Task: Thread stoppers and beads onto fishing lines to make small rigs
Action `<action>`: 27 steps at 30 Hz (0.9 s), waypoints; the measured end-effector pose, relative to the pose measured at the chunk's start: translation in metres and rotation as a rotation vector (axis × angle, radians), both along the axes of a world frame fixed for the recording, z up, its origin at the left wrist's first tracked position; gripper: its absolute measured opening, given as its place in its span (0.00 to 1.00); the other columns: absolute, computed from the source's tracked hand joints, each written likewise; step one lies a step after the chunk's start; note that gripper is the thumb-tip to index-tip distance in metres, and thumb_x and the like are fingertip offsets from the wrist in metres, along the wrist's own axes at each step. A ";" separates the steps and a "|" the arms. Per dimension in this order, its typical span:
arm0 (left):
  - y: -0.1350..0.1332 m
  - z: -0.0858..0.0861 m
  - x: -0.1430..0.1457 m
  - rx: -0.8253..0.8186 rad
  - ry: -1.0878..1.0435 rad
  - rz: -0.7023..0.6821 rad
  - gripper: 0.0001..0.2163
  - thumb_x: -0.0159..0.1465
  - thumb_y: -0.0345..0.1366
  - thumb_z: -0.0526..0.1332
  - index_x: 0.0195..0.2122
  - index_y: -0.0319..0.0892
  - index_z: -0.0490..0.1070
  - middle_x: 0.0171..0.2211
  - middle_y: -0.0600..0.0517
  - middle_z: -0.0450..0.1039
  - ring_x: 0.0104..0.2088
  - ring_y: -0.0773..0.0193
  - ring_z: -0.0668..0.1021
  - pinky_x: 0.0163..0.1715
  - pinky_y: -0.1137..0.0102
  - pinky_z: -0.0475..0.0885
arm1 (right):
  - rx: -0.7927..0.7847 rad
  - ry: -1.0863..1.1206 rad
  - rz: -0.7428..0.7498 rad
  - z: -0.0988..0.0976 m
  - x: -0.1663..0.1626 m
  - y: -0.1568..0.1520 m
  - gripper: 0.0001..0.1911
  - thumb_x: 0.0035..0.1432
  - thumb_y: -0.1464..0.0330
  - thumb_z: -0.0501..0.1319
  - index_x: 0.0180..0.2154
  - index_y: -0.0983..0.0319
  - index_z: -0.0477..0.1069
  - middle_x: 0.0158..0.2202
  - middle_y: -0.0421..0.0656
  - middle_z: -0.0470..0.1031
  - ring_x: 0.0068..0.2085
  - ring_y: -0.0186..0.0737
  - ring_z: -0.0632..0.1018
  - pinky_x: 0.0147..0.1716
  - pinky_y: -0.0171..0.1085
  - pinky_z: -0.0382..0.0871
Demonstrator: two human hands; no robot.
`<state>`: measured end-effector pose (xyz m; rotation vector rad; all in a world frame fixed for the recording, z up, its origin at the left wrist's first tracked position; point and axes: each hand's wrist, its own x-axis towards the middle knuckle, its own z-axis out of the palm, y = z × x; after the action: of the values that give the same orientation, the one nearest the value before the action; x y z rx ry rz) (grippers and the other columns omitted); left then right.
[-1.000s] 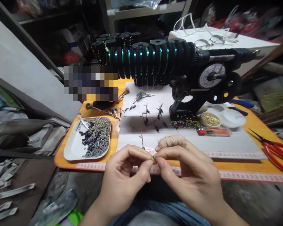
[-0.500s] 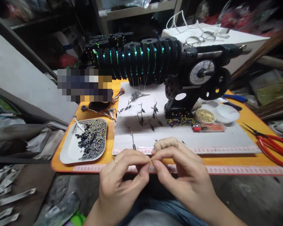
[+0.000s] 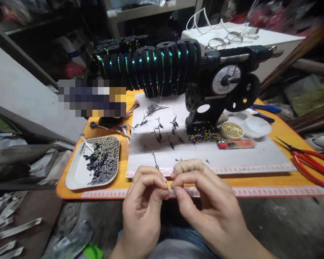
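Observation:
My left hand (image 3: pixel 147 201) and my right hand (image 3: pixel 209 205) meet fingertip to fingertip above the front edge of the table. Between their pinched thumbs and index fingers is a tiny yellowish piece (image 3: pixel 170 187), too small to name. A beige cloth sleeve (image 3: pixel 188 166) covers one finger of my right hand, and a ring is on my left. Just beyond the left fingertips, a small dark weight with an orange-tipped wire (image 3: pixel 155 160) lies on the white board (image 3: pixel 221 160). Several more small wired pieces (image 3: pixel 158 136) lie farther back on it.
A black winding machine (image 3: pixel 151 66) with spools and a dial stands across the back. At left sits a white tray (image 3: pixel 70 180) of small grey and black pieces. Coloured beads (image 3: pixel 203 136), a bowl of gold bits (image 3: pixel 232 130), a cutter (image 3: pixel 236 144) and red-handled pliers (image 3: pixel 307 162) lie rightward.
My left hand has turned more upright, and its fingertips have shifted slightly. A bit more of the tiny piece shows between the fingertips. The whole view has drifted slightly.

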<state>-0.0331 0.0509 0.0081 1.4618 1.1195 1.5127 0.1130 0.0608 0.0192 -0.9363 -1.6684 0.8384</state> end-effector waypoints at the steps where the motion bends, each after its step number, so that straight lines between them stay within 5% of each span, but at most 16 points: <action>1: -0.001 0.000 0.001 -0.019 -0.016 -0.013 0.05 0.66 0.29 0.59 0.33 0.44 0.71 0.32 0.52 0.66 0.35 0.67 0.73 0.32 0.77 0.71 | 0.052 -0.026 -0.031 0.001 -0.001 0.000 0.08 0.57 0.79 0.60 0.38 0.62 0.71 0.36 0.44 0.71 0.40 0.36 0.74 0.35 0.32 0.73; 10: -0.003 0.004 0.003 -0.119 -0.091 -0.061 0.05 0.67 0.31 0.58 0.33 0.44 0.69 0.32 0.53 0.64 0.31 0.68 0.70 0.29 0.77 0.68 | 0.251 -0.150 -0.155 0.009 -0.004 -0.004 0.13 0.54 0.83 0.59 0.40 0.63 0.70 0.36 0.45 0.71 0.40 0.38 0.74 0.38 0.36 0.73; 17: -0.005 0.000 0.002 -0.185 -0.215 -0.150 0.04 0.67 0.32 0.59 0.34 0.44 0.70 0.34 0.52 0.63 0.33 0.67 0.71 0.31 0.76 0.68 | -0.146 0.061 0.105 0.012 0.002 0.001 0.06 0.61 0.75 0.57 0.35 0.60 0.70 0.37 0.43 0.70 0.40 0.34 0.74 0.35 0.30 0.73; 21: -0.006 0.002 0.003 -0.203 -0.223 -0.142 0.04 0.66 0.32 0.60 0.33 0.44 0.71 0.37 0.51 0.65 0.38 0.65 0.73 0.37 0.74 0.71 | -0.234 0.069 0.171 0.010 0.005 0.003 0.05 0.63 0.73 0.57 0.36 0.58 0.70 0.40 0.42 0.68 0.42 0.34 0.73 0.38 0.28 0.73; 24: -0.006 0.004 0.005 -0.137 -0.137 -0.104 0.04 0.64 0.29 0.61 0.33 0.45 0.72 0.38 0.51 0.70 0.40 0.65 0.76 0.39 0.74 0.73 | -0.124 -0.065 0.110 0.007 0.007 0.003 0.05 0.62 0.75 0.58 0.35 0.60 0.70 0.39 0.44 0.67 0.41 0.35 0.73 0.35 0.30 0.73; 27: -0.006 0.004 0.007 -0.001 -0.060 -0.041 0.07 0.64 0.24 0.60 0.35 0.44 0.72 0.35 0.51 0.73 0.38 0.66 0.77 0.37 0.75 0.73 | 0.163 -0.278 -0.046 0.007 0.009 0.002 0.05 0.59 0.78 0.59 0.33 0.63 0.69 0.36 0.46 0.68 0.40 0.39 0.72 0.35 0.35 0.72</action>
<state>-0.0263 0.0454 0.0121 1.4216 1.0484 1.5171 0.1220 0.0624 0.0261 -1.0074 -1.9134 0.5503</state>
